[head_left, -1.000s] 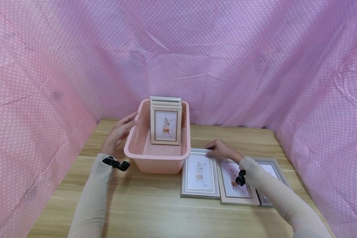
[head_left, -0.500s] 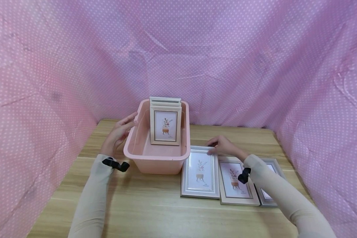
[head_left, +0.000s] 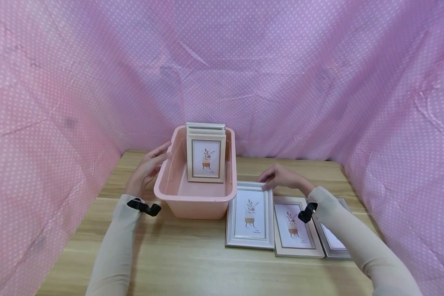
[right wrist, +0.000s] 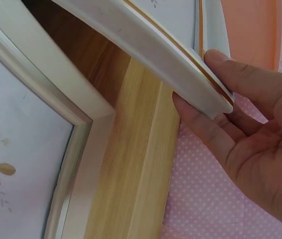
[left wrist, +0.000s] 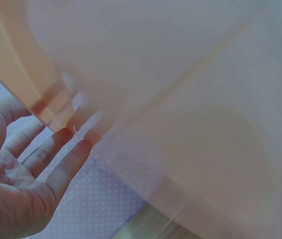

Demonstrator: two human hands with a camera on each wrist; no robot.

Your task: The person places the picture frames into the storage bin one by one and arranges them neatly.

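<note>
A pink plastic basin (head_left: 196,207) stands at the table's middle. Several picture frames lean upright inside it, a cream picture frame (head_left: 206,177) foremost. My left hand (head_left: 144,170) rests against the basin's left side, fingers extended; in the left wrist view its fingertips touch the basin wall. My right hand (head_left: 286,177) pinches the upper right corner of a white picture frame (head_left: 250,243), thumb on the front and fingers behind, as the right wrist view confirms. That frame's far edge is tilted up off the table; its near edge appears to stay down.
Right of the white frame lies a cream picture frame (head_left: 297,251), face up. Beyond it is a grey picture frame (head_left: 338,253), partly hidden by my right sleeve. A pink dotted curtain (head_left: 222,74) hangs around the wooden table (head_left: 185,263).
My right hand has moved slightly up and to the right, and the white frame's far edge has lifted with it. The left hand stays against the basin.
</note>
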